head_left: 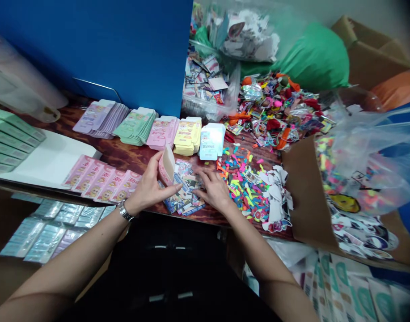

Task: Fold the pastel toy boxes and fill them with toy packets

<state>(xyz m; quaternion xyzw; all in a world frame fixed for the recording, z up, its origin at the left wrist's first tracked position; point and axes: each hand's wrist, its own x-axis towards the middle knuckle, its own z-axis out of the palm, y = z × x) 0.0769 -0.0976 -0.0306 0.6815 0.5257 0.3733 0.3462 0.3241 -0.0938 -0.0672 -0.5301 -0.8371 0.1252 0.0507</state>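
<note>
Head view: the left hand (150, 187) pinches a small pink carton (166, 166) between thumb and fingers and holds it tilted, mouth open, just above the front edge of the bench (131, 156). The right hand (213, 190) lies flat beside it, fingers loosely spread, with its fingertips on a loose pile of picture cards (184, 197) that sits directly under the carton.

The carton looks like thin printed card. It should be very light, stiff along its folds and easy to crush on its flat faces, so the side creases are the safest place to grip it, as the thumb does now. The cards look glossy, thin and likely to slide over one another. They are best pressed down and fanned off the top, or lifted by an edge.

Counts:
- One open carton is in hand.
- One pile of cards is there, too jumbled to count the cards.
- Five stacks of flat cartons stand in a row behind, one each of purple (100, 117), green (136, 125), pink (162, 132), yellow (188, 135) and white-blue (211, 141).
- A row of pink packs (102, 181) lies to the left of the hands, five as far as I can tell.
- A heap of small coloured pieces (245, 183) lies to the right, too many to count.
- One wristwatch (124, 210) is on the left wrist.
</note>
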